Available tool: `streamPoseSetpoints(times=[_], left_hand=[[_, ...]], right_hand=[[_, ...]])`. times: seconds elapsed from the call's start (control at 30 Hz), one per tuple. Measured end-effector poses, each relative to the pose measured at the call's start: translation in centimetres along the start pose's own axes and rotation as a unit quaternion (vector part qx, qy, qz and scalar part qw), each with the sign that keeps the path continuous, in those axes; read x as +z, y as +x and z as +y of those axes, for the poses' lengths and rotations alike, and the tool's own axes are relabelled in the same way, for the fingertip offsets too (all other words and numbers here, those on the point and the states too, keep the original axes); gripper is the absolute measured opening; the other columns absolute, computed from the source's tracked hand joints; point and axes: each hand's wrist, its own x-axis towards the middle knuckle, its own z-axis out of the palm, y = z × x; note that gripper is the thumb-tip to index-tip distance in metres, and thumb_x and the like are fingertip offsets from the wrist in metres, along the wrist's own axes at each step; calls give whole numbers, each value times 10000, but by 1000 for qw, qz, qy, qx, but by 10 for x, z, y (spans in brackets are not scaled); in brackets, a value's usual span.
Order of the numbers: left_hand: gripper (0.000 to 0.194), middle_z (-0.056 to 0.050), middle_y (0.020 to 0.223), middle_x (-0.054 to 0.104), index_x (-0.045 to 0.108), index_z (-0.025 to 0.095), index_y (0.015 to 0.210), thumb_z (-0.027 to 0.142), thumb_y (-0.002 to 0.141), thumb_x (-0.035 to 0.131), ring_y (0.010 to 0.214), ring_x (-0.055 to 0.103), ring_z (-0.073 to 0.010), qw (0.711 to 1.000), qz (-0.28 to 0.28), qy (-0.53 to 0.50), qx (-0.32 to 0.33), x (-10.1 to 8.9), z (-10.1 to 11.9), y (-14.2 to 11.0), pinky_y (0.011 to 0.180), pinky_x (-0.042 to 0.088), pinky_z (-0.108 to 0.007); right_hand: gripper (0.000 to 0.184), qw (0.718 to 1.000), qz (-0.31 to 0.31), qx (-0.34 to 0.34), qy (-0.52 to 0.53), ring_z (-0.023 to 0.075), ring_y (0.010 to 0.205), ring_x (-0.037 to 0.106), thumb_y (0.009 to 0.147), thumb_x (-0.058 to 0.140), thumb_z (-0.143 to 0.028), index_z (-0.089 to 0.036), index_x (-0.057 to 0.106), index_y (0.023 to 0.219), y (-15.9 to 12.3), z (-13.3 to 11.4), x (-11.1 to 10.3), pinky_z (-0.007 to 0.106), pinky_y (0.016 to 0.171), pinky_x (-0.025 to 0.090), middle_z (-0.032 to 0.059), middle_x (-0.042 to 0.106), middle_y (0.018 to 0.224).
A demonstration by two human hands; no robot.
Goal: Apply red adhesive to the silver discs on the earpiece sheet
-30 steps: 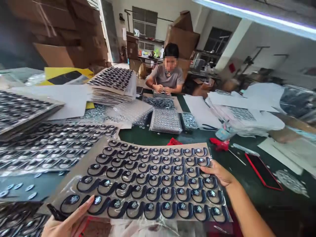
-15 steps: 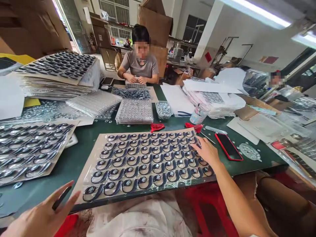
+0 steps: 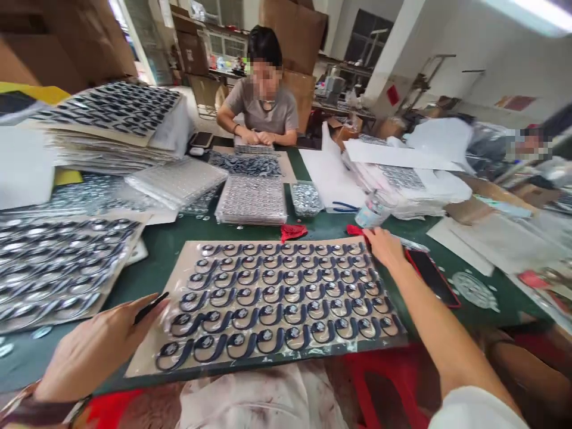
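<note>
1. Pale-walled workroom all round, and across the way a grey-shirted co-worker is seen seated.
2. Below, a long dark-green tabletop is crowded with stacks and sheets.
3. At left, a thick stack of pale sheets is topped with dark curled pieces.
4. Centre stage, a rectangular brown cardboard sheet, lined with dark looped straps under clear plastic, is laid at the near table edge.
5. Hands are spread well apart: the left hand is placed by the sheet's left edge; the right hand is stretched past its far right corner, its grip impossible to tell.
6. Beside the right forearm, a red-edged black phone is seen.
7. By the right fingertips, a small bright-red object is partly hidden.
8. Between the left fingers, a slim black pen-like tool is pinched!
</note>
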Motion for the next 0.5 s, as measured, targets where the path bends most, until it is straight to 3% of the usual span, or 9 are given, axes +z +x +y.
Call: streamPoseSetpoints(times=[0.1, 0.2, 0.33, 0.43, 0.5], left_hand=[[405, 10, 679, 611, 730, 332, 894, 492, 538, 842, 641, 516, -203, 999, 18, 4, 46, -3, -3, -4, 546, 254, -207], [463, 12, 673, 623, 731, 306, 972, 418, 542, 859, 586, 506, -179, 997, -3, -24, 78, 2, -7, -7, 512, 285, -214], [515, -18, 782, 659, 705, 277, 1100, 400, 614, 825, 579, 534, -161, 990, -27, -72, 117, 12, -6, -13, 506, 344, -210], [481, -10, 757, 630, 679, 263, 1149, 439, 708, 758, 512, 513, -128, 985, -47, -69, 151, 17, -4, -19, 489, 354, -208], [417, -11, 775, 616, 645, 248, 1188, 424, 810, 666, 530, 536, -122, 982, -49, -36, 181, 22, 1, -25, 506, 377, -204]], right_hand=[[291, 999, 15, 6, -42, 341, 901, 596, 893, 466, -124, -169, 601, 1147, 3, 10, -5, 395, 660, 421, 216, 614, 942], [312, 996, 41, 35, -74, 369, 794, 603, 910, 526, -279, -121, 573, 1174, 7, 27, -7, 414, 593, 362, 235, 612, 852], [286, 995, 34, 18, -88, 297, 652, 614, 886, 576, -414, -207, 621, 1077, 24, 41, 2, 412, 580, 323, 213, 639, 917], [192, 1000, -7, -5, -21, 246, 550, 590, 853, 607, -467, -278, 643, 860, 38, 41, 8, 410, 562, 323, 162, 675, 969], [224, 997, -14, 17, 78, 245, 533, 578, 780, 688, -484, -283, 622, 706, 41, 34, 4, 416, 540, 321, 147, 693, 961]])
